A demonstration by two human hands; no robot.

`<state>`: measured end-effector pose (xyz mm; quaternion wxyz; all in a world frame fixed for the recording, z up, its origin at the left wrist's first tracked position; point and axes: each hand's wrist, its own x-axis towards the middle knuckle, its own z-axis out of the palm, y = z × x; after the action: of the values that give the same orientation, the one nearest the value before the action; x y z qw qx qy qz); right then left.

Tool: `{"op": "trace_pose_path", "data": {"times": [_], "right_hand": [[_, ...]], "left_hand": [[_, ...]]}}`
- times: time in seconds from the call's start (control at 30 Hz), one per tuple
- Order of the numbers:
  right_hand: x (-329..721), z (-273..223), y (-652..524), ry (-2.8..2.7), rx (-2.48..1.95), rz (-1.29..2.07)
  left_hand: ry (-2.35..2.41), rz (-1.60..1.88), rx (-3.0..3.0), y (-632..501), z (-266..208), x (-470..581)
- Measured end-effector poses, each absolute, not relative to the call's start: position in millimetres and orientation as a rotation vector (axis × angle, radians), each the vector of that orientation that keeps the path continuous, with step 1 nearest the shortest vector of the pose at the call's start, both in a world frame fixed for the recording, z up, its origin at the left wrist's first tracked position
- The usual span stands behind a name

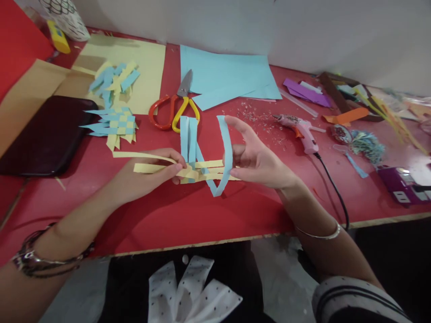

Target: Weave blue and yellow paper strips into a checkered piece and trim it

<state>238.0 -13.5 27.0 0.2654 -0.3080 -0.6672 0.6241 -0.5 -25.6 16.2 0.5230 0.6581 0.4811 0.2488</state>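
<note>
My left hand [151,172] is closed in a pinch on several yellow paper strips [148,168], at the left side of a partly woven piece. Blue paper strips [188,139] stand up from that piece, crossing the yellow ones. To the right, my right hand [259,157] curls around a long blue paper strip [226,148], which is bent into a V near the table's front. The index finger touches its upper end and the thumb lies by its lower part. Some fingertips of both hands are hidden behind the paper.
Scissors [178,103] lie behind the weaving, near blue sheets [229,72]. A finished-looking woven piece [117,123] rests at left beside a dark tablet-like object [50,134]. At right are a pink glue gun [299,130] with its cord and a purple power strip [400,186].
</note>
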Motion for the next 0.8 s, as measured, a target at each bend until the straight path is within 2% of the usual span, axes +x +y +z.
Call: {"op": "trace_pose_path", "data": {"times": [0.53,0.8], "right_hand": [[234.6,27.0,-19.7,-1.964,-0.768,1.7],[230.7,18.9,-13.4,-2.04,-1.305,0.936]], "left_hand": [[1.154,0.579,1.691,-23.5,9.6,-3.0],[1.16,0.635,1.713,-23.6,5.5,-2.4]]}}
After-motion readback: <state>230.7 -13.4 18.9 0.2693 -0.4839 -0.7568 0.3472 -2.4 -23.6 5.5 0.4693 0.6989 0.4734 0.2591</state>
